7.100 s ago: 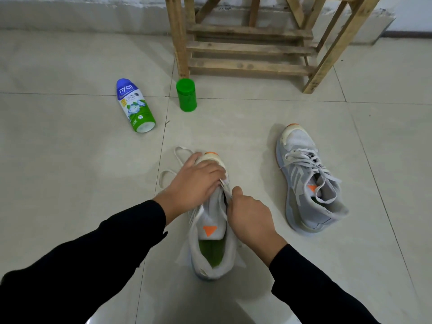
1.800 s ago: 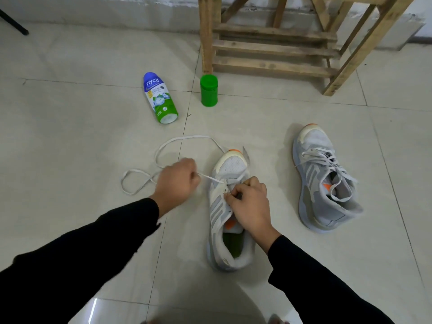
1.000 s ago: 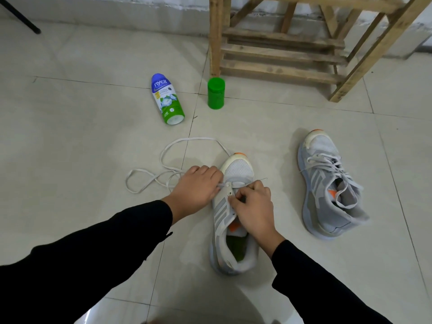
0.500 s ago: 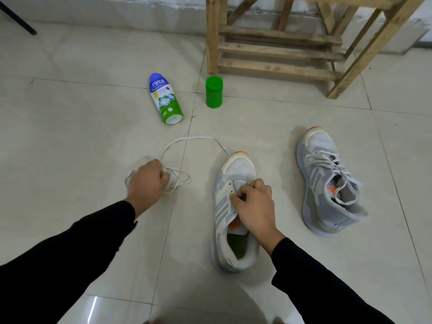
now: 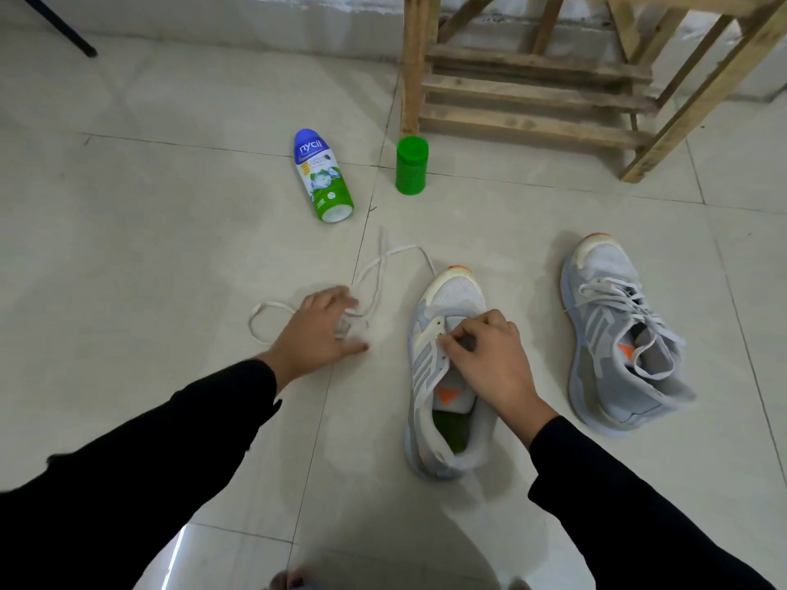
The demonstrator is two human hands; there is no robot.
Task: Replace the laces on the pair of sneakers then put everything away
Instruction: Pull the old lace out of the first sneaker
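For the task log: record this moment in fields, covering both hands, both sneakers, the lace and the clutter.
left hand: fingers spread over the loose white flat lace on the floor
right hand: pinches the unlaced grey-and-white mesh sneaker by its eyelets
second shoe: laced grey mesh sneaker, apart, to the right
clutter: blue-capped green plastic bottle lying down; green plastic cylindrical jar upright by the wooden slat rack

One wide-angle camera, worn on the head, faces forward and steeply down at the tiled floor [image 5: 149, 249]. The left hand [image 5: 315, 330], right hand [image 5: 489, 359] and sneaker [image 5: 451, 295] lie close below it. The wooden rack [image 5: 532, 95] and wall [image 5: 255, 19] stand farthest, along the top edge.
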